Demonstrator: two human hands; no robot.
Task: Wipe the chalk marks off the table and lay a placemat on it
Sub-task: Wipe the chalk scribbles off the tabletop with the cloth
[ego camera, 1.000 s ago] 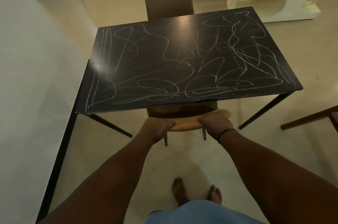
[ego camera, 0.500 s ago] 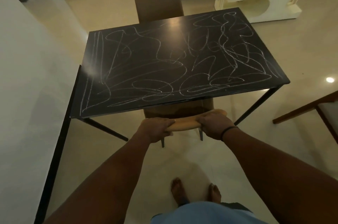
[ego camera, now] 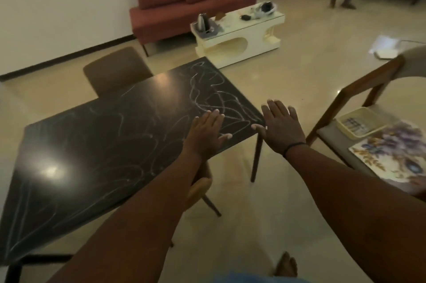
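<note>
Both hands empty, fingers straight and spread: my left hand [ego camera: 205, 136] is over the near right part of the dark surface [ego camera: 103, 144], my right hand [ego camera: 280, 129] just off its corner. Chalk marks [ego camera: 214, 100] all unwiped. Placemat [ego camera: 391, 153], floral, lies flat on the chair [ego camera: 359, 107] seat to my right beside a cream basket [ego camera: 356, 124], long axis running away from me. Looks thin, light, probably floppy; I'd pinch a near edge

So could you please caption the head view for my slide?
Both open hands reach over the chalk-marked table.
</note>
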